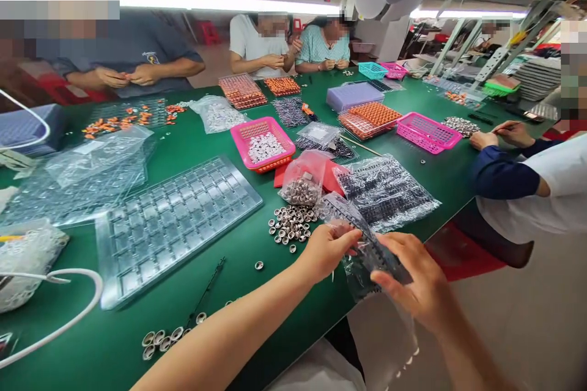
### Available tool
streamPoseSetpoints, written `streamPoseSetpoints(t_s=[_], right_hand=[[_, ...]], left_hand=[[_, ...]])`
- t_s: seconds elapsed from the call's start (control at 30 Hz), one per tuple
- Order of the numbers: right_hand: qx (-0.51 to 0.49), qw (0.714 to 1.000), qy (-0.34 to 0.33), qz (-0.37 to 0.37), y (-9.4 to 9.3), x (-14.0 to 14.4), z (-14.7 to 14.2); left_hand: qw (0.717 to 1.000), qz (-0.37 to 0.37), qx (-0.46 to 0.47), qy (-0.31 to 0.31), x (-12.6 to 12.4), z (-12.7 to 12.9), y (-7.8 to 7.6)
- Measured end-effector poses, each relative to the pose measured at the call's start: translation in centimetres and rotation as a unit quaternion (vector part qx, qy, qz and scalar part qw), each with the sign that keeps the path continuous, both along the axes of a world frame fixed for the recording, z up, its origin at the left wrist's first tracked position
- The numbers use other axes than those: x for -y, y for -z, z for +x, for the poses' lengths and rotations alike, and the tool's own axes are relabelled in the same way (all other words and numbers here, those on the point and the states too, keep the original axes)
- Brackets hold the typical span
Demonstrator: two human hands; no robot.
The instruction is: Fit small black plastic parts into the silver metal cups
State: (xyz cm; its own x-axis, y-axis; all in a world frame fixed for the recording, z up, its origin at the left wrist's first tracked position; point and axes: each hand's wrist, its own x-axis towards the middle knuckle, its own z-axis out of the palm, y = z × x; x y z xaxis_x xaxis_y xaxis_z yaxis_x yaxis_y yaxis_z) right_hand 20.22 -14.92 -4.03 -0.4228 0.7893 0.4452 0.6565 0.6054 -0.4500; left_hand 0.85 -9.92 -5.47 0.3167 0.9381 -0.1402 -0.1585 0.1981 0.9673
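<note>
From the head view, I see my left hand (328,250) curled partway, thumb and fingers pinching the near edge of a clear bag (362,244) filled with small dark parts. My right hand (415,284) grips the same bag from the other side, fingers folded under it and thumb on top, so both hands are closed on it. The bag hangs between them just over the near edge of the green table (215,134), its lower end drooping below my fingers.

My left forearm comes in from low left, rising diagonally across the table, wrist fairly straight. My right forearm enters from the lower right corner, wrist bent inward toward the left hand. The two hands sit close, almost touching across the bag.

Just beyond my left hand lies a loose pile of silver rings (292,224), with a smaller bag of rings (301,186) behind it. Ahead of my right hand is a bigger flat bag of dark parts (389,192). Well left of my left hand sits a clear tray (174,223) with many empty pockets. A row of rings (160,341) lies under my left forearm's near side. Farther ahead is a pink basket (263,143). To the right of my right hand, a co-worker's blue sleeve (502,174) rests on the table edge.
</note>
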Motion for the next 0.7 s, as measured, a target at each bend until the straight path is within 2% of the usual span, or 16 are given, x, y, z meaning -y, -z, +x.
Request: streamPoseSetpoints(t_s=[0.1,0.2,0.3,0.4,0.47,0.57,0.63,0.7], right_hand=[[0.083,0.995,0.056,0.024,-0.6,1.3,-0.2],[0.109,0.986,0.104,0.074,-1.1,1.9,-0.8],[0.046,0.987,0.135,0.080,-2.0,1.5,-0.6],[-0.044,0.984,0.169,0.015,-3.3,0.8,0.6],[-0.117,0.976,0.173,-0.064,-4.1,0.4,1.4],[-0.234,0.947,0.126,-0.179,-4.5,0.0,1.9],[-0.286,0.926,0.080,-0.233,-4.5,-0.1,1.7],[-0.312,0.911,0.026,-0.270,-4.5,-0.2,1.1]], left_hand=[[0.999,0.007,0.044,0.006,-0.1,0.1,-1.8],[0.997,0.061,0.034,0.024,-0.3,0.6,-4.1],[0.993,0.106,0.019,0.053,-0.4,0.7,-6.3],[0.990,0.130,0.005,0.060,-0.3,-0.4,-8.0],[0.982,0.186,-0.033,-0.021,-0.3,-1.8,-8.8],[0.929,0.286,-0.139,-0.187,-0.6,-4.5,-9.6],[0.900,0.310,-0.207,-0.224,-0.9,-6.2,-10.2],[0.896,0.313,-0.242,-0.202,-1.4,-7.6,-11.0]])
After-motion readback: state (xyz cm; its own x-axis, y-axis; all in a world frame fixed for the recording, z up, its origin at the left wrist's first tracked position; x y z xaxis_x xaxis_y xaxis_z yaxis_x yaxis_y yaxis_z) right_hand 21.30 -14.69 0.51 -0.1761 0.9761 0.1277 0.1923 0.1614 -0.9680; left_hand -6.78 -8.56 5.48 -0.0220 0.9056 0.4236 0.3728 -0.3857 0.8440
